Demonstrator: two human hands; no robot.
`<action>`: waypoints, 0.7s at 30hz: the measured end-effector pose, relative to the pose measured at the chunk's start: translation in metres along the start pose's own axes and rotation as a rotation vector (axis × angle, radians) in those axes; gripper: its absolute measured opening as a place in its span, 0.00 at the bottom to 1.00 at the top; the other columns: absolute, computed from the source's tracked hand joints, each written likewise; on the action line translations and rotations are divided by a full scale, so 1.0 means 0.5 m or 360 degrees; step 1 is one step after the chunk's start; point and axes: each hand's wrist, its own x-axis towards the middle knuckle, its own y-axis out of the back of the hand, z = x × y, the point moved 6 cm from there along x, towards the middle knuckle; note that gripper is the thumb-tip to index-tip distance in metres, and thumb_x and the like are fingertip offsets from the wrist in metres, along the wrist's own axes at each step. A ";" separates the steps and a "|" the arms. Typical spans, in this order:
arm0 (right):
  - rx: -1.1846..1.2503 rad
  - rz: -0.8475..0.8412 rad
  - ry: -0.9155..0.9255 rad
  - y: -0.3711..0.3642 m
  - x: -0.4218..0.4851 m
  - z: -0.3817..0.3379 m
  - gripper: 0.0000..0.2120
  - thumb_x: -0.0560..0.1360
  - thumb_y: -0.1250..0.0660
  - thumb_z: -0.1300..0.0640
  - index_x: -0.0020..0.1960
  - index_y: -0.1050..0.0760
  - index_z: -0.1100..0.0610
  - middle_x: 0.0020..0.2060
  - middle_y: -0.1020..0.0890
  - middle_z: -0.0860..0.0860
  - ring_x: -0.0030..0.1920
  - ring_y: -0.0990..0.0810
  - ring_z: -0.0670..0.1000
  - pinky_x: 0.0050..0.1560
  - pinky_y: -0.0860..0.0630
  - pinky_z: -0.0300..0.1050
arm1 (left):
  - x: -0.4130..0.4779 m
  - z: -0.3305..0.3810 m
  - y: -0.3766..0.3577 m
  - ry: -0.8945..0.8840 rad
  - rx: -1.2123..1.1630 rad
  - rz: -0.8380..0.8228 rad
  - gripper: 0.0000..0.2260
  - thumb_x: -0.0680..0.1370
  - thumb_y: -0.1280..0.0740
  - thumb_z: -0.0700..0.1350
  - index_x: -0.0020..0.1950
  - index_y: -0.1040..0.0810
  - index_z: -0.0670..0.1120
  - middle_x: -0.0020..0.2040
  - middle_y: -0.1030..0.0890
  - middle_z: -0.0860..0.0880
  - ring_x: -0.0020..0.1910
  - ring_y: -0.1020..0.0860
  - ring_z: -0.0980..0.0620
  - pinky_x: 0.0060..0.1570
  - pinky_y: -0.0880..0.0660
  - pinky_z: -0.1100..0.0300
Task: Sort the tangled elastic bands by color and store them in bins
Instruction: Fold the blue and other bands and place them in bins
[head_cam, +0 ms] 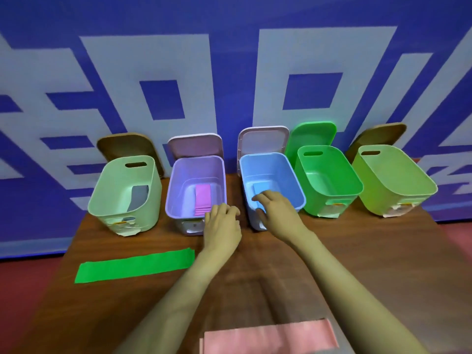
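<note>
We've got five bins in a row along the desk's [357, 251] far edge, each with a lid [195, 145] propped behind it against the wall [229, 72]. The leftmost bin [120, 213], second bin [176, 180] and middle bin [288, 175] each have a folded band inside. A long band [135, 264] lies flat near the left edge, in front of those first two bins. Another band [270, 338] sits at the near edge.
</note>
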 end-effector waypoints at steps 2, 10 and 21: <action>0.0023 0.0090 0.0069 -0.030 -0.023 -0.037 0.14 0.72 0.36 0.60 0.57 0.23 0.60 0.49 0.21 0.58 0.51 0.23 0.62 0.48 0.26 0.52 | -0.034 -0.044 -0.006 0.0033 -0.0051 0.0082 0.09 0.73 0.33 0.43 0.54 0.22 0.46 0.51 0.22 0.46 0.55 0.27 0.43 0.55 0.33 0.50; 0.0011 -0.0005 0.0159 -0.184 -0.112 -0.169 0.16 0.74 0.38 0.59 0.61 0.27 0.58 0.54 0.23 0.56 0.55 0.26 0.60 0.54 0.28 0.53 | -0.173 -0.248 -0.059 0.0264 0.0030 0.0026 0.10 0.74 0.33 0.45 0.55 0.24 0.46 0.55 0.24 0.45 0.58 0.29 0.42 0.57 0.32 0.50; 0.0246 -0.0490 -0.0405 -0.388 -0.079 -0.275 0.19 0.77 0.38 0.53 0.64 0.32 0.61 0.62 0.26 0.60 0.62 0.27 0.61 0.58 0.31 0.49 | -0.263 -0.511 -0.072 0.0622 0.0070 -0.0349 0.18 0.80 0.41 0.49 0.68 0.30 0.45 0.67 0.31 0.43 0.67 0.35 0.43 0.66 0.37 0.51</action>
